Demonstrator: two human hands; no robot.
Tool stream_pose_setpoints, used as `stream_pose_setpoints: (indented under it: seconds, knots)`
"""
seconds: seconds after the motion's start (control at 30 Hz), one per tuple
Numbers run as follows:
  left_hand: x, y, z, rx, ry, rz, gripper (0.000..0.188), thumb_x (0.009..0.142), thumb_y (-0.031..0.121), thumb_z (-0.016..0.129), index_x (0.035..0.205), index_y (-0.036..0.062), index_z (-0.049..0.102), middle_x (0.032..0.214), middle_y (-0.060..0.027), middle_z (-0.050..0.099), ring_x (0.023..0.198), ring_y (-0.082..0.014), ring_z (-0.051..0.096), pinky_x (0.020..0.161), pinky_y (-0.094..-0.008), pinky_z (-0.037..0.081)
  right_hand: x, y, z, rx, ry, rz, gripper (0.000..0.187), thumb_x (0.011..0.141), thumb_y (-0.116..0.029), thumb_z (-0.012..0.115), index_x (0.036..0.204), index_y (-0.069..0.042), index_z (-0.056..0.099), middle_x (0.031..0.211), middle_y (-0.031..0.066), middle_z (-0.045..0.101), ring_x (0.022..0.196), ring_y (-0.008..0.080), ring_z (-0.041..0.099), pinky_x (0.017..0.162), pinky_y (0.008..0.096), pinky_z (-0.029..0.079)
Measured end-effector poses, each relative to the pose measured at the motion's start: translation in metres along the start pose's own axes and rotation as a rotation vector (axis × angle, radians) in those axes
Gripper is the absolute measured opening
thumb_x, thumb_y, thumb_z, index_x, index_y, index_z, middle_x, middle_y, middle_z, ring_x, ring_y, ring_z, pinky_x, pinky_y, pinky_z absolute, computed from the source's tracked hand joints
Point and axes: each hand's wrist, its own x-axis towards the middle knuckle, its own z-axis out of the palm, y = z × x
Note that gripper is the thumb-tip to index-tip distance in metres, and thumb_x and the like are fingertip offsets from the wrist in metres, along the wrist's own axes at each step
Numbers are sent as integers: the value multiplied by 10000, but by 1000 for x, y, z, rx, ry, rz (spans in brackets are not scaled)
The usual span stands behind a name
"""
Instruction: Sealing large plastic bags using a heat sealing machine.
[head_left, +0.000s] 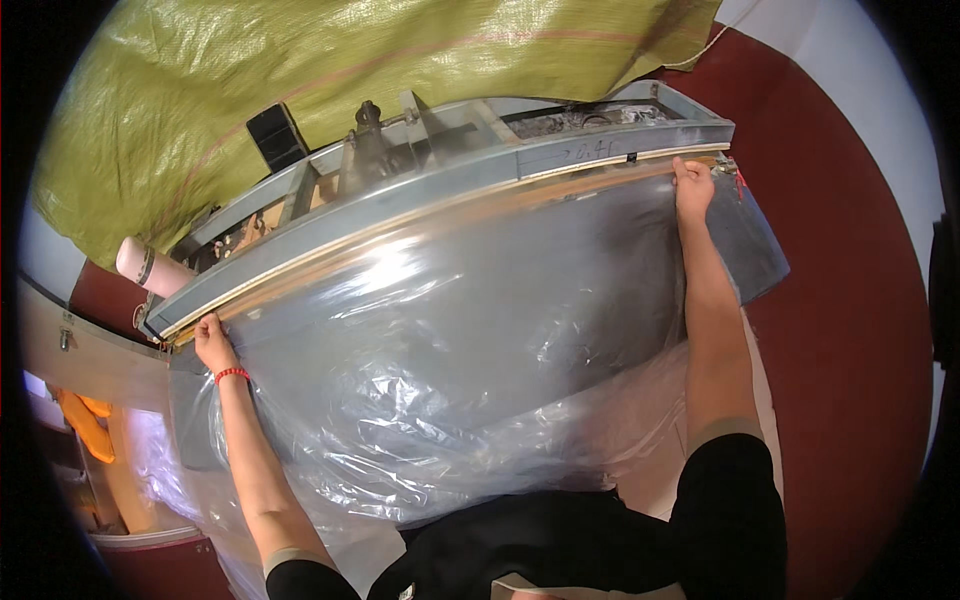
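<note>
A wide sheet of clear plastic film (400, 390) stretches between my two hands and hangs in shiny wrinkles toward my body. My left hand (213, 345), with a red bead bracelet on its wrist, pinches the film near the left end of a long grey metal frame (420, 195). At the frame's right end, my right hand (692, 188) has its fingers closed on the film's far edge. That edge lies along a pale strip and a brownish band on the frame's near side. Grey surface shows through the film.
A pink cylinder (150, 265) stands by the frame's left end. Behind the frame, a dark phone (276, 138) rests against a yellow-green woven sheet (400, 50). Metal brackets and loose scraps sit inside the frame. An open cabinet (130, 450) is at left, dark red flooring (830, 250) at right.
</note>
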Motion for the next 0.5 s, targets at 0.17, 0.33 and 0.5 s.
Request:
stream_pose_setpoints:
  seconds: [0.17,0.33,0.5]
  knots:
    - [14,-15,-31,-35,65,-5,130,834,124,535,728,91,467,620,30,456,503,-51,388,421,-195,305,-6,-20,7,58,36,142,166,842,-188,525,879,-33,480,604,58,543,420,104,469,369,232,355]
    - [-2,9,-4,-39,230,-121,78,822,114,520,824,80,450,672,-6,481,513,-72,432,414,-208,356,-5,-31,-3,-59,101,144,168,870,-191,456,902,-26,470,661,89,561,422,134,503,371,238,368]
    - [-7,18,-14,-77,108,-118,71,807,109,515,858,80,475,725,1,496,542,-76,444,466,-199,381,-9,-36,-14,37,-106,215,221,839,-227,532,852,-8,560,656,49,564,540,127,553,490,247,428]
